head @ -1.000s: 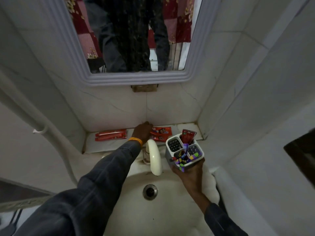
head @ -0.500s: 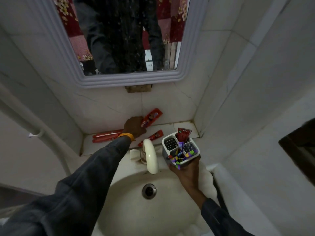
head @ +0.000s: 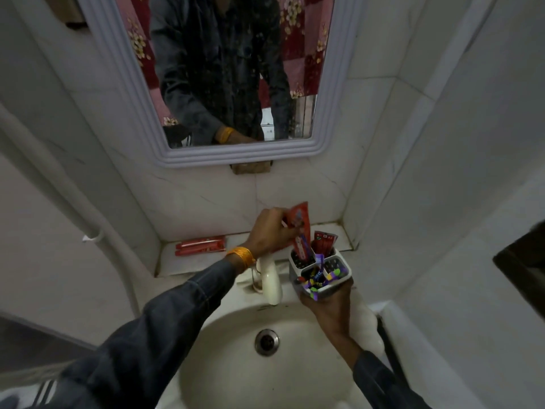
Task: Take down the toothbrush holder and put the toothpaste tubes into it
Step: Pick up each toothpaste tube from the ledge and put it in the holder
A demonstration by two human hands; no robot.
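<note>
My right hand point(head: 327, 307) holds a white toothbrush holder point(head: 318, 271) from below, over the right side of the sink. Colourful toothbrushes fill its front compartment and one red toothpaste tube point(head: 323, 242) stands in a back compartment. My left hand point(head: 269, 233), with a gold bangle at the wrist, grips a second red toothpaste tube point(head: 301, 228) upright, its lower end inside the holder's back left compartment. Red toothpaste boxes point(head: 200, 245) lie on the marble ledge point(head: 168, 261) at the left.
A white tap point(head: 270, 283) stands just left of the holder, above the sink basin point(head: 236, 364) with its drain point(head: 267, 342). A framed mirror point(head: 236, 69) hangs on the tiled wall above. A white pipe point(head: 59, 187) runs down the left wall.
My left hand lifted the red tube off the ledge and carried it right, lowering its end into the holder. The second tube that lay on the ledge is no longer visible there.
</note>
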